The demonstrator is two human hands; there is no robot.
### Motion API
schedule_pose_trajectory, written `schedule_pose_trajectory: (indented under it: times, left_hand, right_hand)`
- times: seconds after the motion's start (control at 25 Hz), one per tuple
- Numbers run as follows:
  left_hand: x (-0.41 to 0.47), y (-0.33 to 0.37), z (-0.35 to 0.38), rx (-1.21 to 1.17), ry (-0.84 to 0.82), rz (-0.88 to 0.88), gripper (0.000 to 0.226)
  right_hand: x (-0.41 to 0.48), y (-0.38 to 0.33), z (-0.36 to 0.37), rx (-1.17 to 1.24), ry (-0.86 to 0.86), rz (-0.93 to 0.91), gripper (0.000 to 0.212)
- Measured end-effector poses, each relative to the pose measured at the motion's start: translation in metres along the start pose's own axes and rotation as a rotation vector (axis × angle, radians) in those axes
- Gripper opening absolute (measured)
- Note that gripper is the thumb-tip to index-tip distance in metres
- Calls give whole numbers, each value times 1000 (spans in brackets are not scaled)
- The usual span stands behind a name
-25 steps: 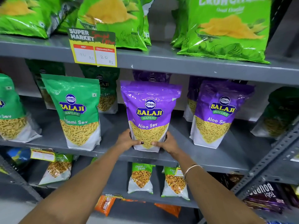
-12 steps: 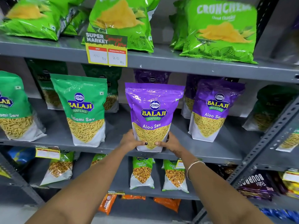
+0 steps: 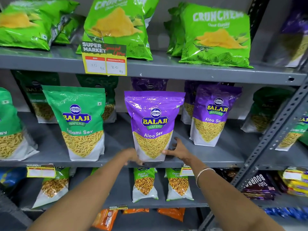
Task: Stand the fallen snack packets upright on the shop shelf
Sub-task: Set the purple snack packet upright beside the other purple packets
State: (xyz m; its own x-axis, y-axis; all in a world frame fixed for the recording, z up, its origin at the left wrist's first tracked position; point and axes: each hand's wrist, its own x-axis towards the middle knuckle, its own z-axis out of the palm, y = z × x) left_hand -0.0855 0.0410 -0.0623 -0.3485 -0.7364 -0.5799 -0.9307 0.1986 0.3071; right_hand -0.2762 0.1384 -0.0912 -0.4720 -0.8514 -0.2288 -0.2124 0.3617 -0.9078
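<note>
The purple Aloo Sev packet (image 3: 153,125) stands upright at the front edge of the middle shelf (image 3: 116,142), about midway along it. Both hands are at its base — the left hand (image 3: 133,156) pressed to the lower left corner, the right hand (image 3: 177,150) with fingers spread against the lower right side. A green Ratlami Sev packet (image 3: 80,122) stands to its left, well apart.

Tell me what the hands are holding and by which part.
Both the left hand and right hand hold the purple Aloo Sev packet by its bottom corners, upright on the shelf.
</note>
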Motion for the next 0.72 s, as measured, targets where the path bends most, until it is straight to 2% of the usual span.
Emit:
schedule_pose_trajectory:
  times: [0.08,0.12,0.24,0.32,0.4,0.52,0.6,0.64,0.72]
  left_hand:
    - [-9,16,-4,134,-298,-108,36]
    - [-13,30,-2,154,-388,-106,34]
    - [-15,83,15,93,-475,89,32]
    - [-7,120,34,-67,-375,290,27]
    - [12,158,52,-263,-190,396,51]
    - [54,202,68,-482,99,408,88]
    - [73,228,70,-621,200,432,101]
    - [77,239,70,-690,223,424,102]
    - [83,255,72,-829,239,404,76]
  right_hand:
    - [-3,8,-19,-48,98,23,95]
    - [-5,11,-33,-54,145,35,91]
    - [-9,23,-84,-86,334,74,81]
    - [-8,31,-124,-88,448,73,76]
    - [6,42,-163,-62,491,55,79]
    - [50,70,-213,123,393,9,104]
    - [73,80,-230,236,256,22,106]
    - [79,82,-233,263,188,26,104]
    - [80,74,-236,202,85,-38,79]
